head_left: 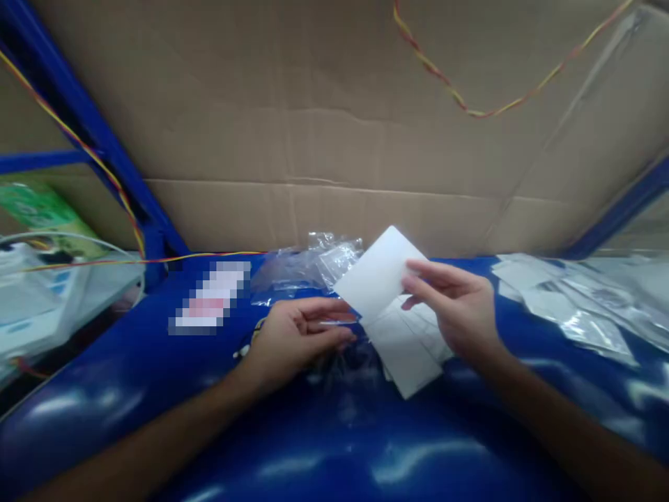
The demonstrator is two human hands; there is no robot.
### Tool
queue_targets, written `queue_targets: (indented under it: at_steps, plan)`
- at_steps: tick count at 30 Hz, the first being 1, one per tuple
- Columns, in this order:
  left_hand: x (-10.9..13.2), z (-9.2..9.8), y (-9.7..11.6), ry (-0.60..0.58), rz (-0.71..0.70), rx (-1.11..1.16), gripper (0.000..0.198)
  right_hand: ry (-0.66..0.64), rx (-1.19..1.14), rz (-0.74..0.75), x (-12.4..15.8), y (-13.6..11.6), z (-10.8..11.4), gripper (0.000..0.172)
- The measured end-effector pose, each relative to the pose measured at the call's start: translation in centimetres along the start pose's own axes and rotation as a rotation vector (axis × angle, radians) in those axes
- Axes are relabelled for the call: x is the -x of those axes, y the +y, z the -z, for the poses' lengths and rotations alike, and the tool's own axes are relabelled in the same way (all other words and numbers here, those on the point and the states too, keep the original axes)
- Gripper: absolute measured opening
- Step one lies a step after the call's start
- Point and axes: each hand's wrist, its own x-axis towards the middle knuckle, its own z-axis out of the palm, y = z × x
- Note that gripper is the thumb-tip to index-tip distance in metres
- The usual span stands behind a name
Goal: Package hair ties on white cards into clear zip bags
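My right hand [460, 310] pinches a white card [377, 273] by its right edge and holds it tilted above the blue table [334, 432]. Under it several more white cards [410, 348] lie fanned on the table. My left hand [300, 335] is curled, its fingers closed on a thin clear plastic sleeve [334, 322] just left of the raised card. The sleeve is hard to make out against the table.
Crumpled clear plastic bags [308, 268] lie behind my hands. More clear sleeves [575, 300] are spread at the right. A blurred label [212, 296] lies at the left. A cardboard wall [334, 139] closes the back, with red-yellow wires [470, 104] across it.
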Motion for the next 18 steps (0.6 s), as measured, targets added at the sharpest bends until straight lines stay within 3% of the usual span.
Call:
queue_targets:
  at_steps: [4, 13, 18]
  plan:
    - [0.04, -0.02, 0.06, -0.044, -0.015, 0.009, 0.039, -0.003, 0.064, 0.058, 0.59, -0.14, -0.39, 0.023]
    - [-0.07, 0.10, -0.18, -0.005, -0.031, -0.009, 0.046, -0.069, 0.109, 0.116, 0.57, -0.52, 0.04, 0.017]
    - [0.05, 0.27, -0.26, -0.034, -0.047, -0.033, 0.058, -0.143, 0.179, 0.132, 0.63, -0.77, 0.30, 0.016]
